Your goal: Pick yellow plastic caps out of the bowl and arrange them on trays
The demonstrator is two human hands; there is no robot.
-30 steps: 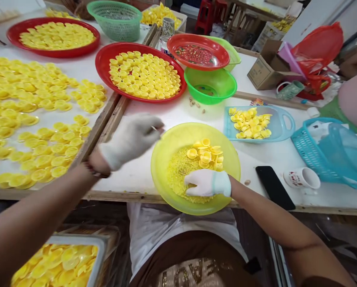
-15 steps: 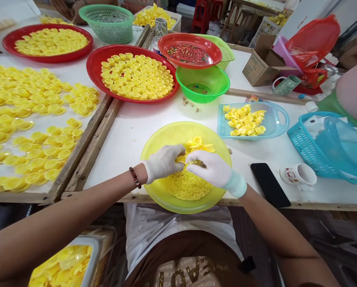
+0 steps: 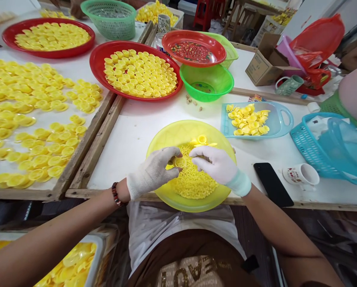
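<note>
A yellow bowl point(image 3: 163, 133) at the table's front edge holds a heap of small yellow pieces point(image 3: 193, 187) and a few yellow cups point(image 3: 201, 139) near its back. Over the bowl's left side, my gloved left hand point(image 3: 156, 169) pinches a round yellow cup point(image 3: 179, 162) between thumb and fingers. My gloved right hand point(image 3: 216, 165) is above the heap, just right of that cup and apart from it. Its thumb and fingertips are drawn together; whatever they hold, if anything, is too small to name.
Red trays point(image 3: 95, 65) of yellow cups stand at the back left. A green bowl point(image 3: 206, 93) is behind the yellow bowl. To the right are a blue tray point(image 3: 280, 127), a phone point(image 3: 272, 185), a mug point(image 3: 293, 174) and a blue basket point(image 3: 310, 149).
My left hand has moved left and slightly down with the yellow cup. My two hands, close together before, now have a gap between them. The view has shifted slightly.
</note>
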